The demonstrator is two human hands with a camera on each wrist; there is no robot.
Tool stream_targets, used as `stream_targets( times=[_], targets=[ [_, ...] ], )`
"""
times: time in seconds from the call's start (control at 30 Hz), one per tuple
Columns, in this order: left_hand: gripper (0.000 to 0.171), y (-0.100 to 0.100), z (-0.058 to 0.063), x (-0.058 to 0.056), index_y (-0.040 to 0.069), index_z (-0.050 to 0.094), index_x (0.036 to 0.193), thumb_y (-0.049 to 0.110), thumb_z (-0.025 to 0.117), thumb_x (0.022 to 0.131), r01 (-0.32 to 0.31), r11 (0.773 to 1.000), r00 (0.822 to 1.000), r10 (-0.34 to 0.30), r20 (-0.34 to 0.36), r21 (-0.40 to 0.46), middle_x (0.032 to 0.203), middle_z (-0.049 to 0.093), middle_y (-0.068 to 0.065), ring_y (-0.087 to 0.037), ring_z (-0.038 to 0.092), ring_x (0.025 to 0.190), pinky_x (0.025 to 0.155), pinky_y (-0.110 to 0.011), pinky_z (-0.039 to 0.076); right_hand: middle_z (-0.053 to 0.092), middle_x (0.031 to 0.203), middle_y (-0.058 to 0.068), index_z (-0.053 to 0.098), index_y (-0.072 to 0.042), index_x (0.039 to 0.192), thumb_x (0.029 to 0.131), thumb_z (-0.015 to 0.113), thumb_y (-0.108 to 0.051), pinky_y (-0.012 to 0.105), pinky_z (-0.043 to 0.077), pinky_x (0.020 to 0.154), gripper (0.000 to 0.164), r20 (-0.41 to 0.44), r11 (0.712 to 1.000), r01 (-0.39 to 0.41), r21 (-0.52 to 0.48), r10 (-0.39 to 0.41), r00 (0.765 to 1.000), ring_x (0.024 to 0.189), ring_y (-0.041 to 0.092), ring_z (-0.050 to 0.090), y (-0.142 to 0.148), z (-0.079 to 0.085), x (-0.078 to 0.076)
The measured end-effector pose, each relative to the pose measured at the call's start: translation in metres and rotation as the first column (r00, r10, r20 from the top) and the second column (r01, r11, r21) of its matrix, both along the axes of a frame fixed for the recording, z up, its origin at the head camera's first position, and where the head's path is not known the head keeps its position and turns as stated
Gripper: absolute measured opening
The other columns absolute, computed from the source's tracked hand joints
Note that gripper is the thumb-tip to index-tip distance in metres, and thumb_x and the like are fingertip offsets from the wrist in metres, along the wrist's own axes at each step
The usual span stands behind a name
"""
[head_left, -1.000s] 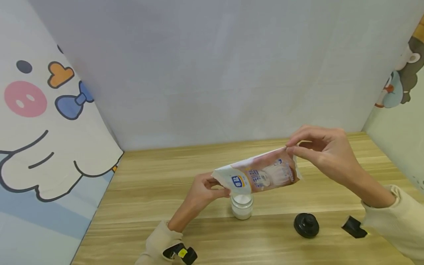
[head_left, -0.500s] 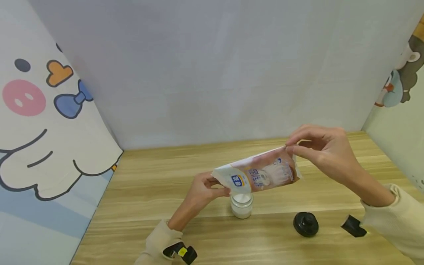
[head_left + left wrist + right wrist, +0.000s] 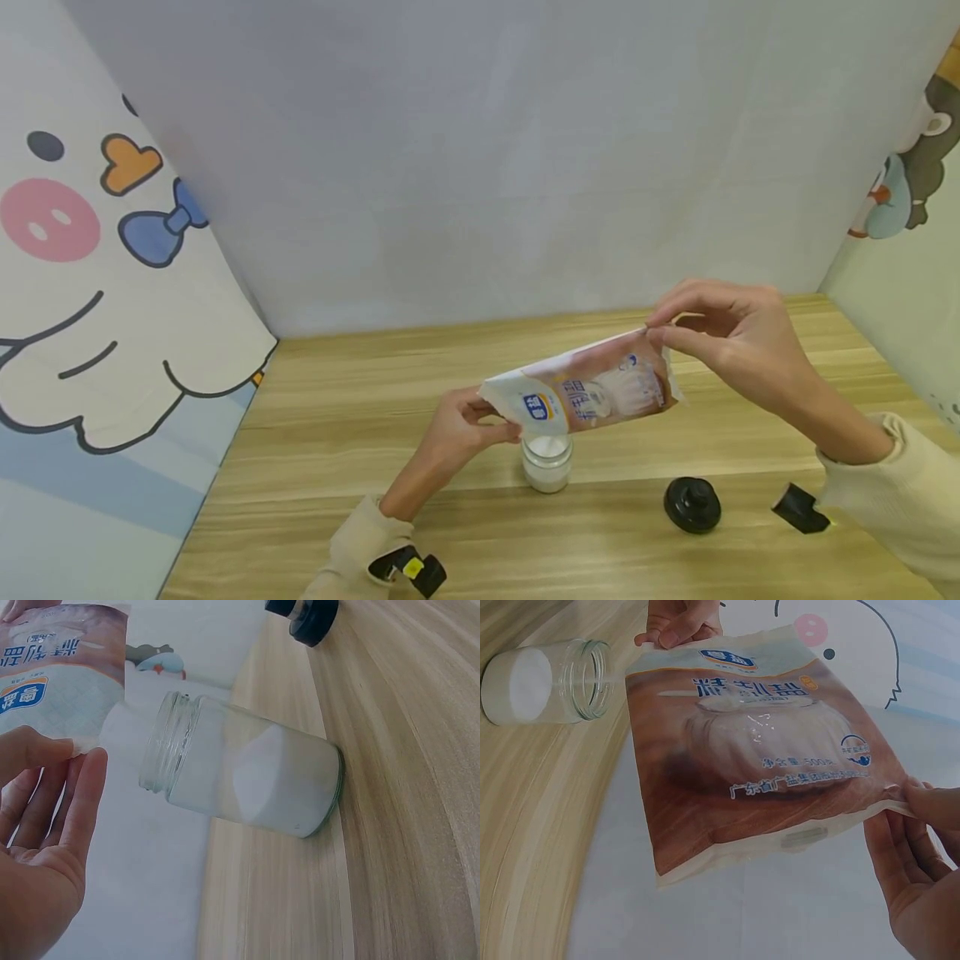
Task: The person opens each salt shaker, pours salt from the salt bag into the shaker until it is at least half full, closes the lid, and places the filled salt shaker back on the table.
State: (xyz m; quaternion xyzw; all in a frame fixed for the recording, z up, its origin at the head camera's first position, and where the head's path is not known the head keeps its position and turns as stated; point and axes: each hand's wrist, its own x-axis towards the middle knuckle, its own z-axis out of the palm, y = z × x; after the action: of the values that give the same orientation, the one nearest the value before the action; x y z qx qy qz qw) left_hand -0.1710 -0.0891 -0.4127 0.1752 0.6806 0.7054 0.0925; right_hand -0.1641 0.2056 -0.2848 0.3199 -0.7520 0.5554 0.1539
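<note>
A soft pink-and-white bag of salt is held aslant above the table, its right end higher. My left hand pinches its lower, white end between thumb and fingers. At the raised end, my right hand pinches the upper corner. Right under the bag's lower end stands a clear glass jar, upright and uncovered. White salt fills part of the jar and slopes up to one side, as the left wrist view shows. The bag's opening is turned toward the jar's mouth.
A round black lid with a raised knob lies on the wood-grain table, right of the jar. Behind the table stands a pale wall. A cartoon-printed panel borders the left side.
The head view has shifted very slightly. Both hands keep their pinch on the bag of salt in almost the same tilted pose above the jar.
</note>
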Motion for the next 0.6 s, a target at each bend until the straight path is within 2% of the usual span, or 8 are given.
stream_targets(
  times=[0.6],
  targets=[
    [0.034, 0.0012, 0.0007, -0.0004, -0.006, 0.065, 0.107, -0.008, 0.072, 0.074, 0.004, 1.000, 1.000, -0.004, -0.006, -0.016, 0.099, 0.069, -0.017, -0.025, 0.065, 0.087, 0.075, -0.043, 0.058, 0.066, 0.087, 0.011, 0.070, 0.003, 0.086, 0.078, 0.066, 0.018, 0.019, 0.055, 0.076, 0.018, -0.017, 1.000, 0.010, 0.015, -0.010, 1.000, 0.081, 0.015, 0.063, 0.0021, 0.0017, -0.0001]
  ],
)
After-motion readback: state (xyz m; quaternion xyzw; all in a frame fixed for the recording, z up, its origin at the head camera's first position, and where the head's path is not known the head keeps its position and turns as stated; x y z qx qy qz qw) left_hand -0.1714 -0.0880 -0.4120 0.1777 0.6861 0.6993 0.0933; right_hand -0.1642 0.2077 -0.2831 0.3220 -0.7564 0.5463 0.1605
